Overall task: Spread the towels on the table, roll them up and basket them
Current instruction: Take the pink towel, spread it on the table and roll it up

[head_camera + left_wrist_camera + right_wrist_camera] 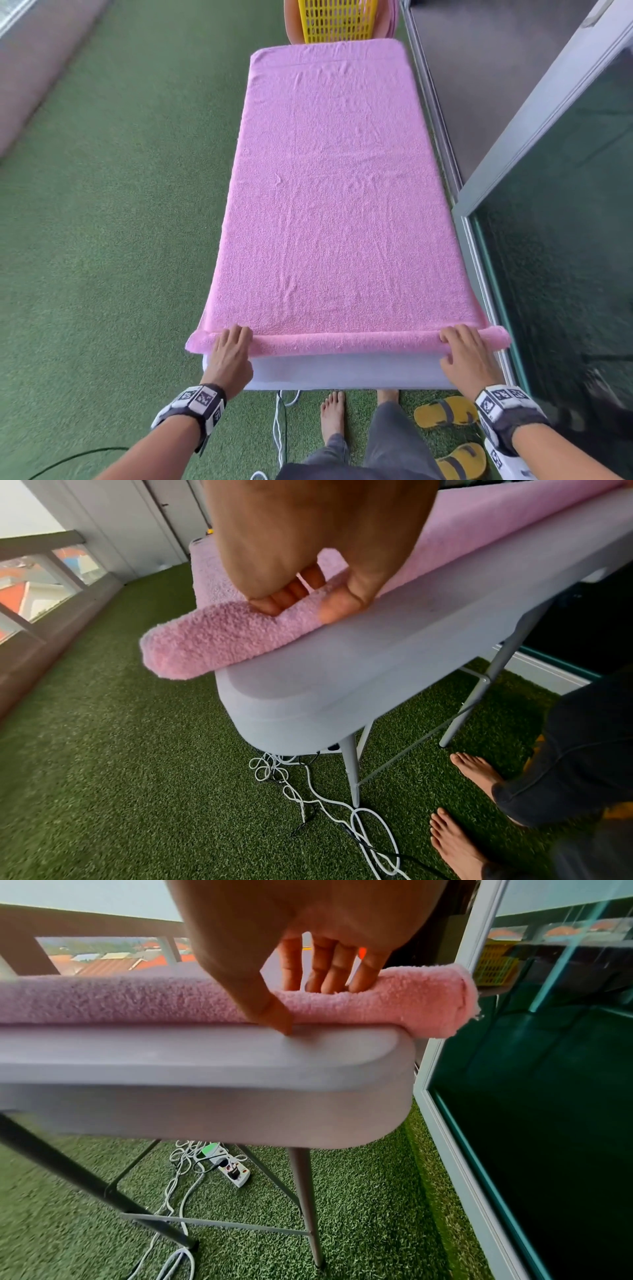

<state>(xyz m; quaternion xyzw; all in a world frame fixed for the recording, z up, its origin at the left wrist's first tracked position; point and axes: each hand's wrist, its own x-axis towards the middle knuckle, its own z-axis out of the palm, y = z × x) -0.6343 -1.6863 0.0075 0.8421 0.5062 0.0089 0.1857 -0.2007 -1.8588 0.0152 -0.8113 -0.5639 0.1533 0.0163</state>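
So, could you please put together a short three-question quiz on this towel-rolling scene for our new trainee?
1. True or false: the pink towel is already fully rolled.
2. Which end of the towel is rolled? A) the near end, under the left hand and right hand B) the far end C) neither
3. What stands beyond the far end of the white table?

Key:
1. False; only a narrow roll has formed, the rest lies flat.
2. A
3. A yellow basket.
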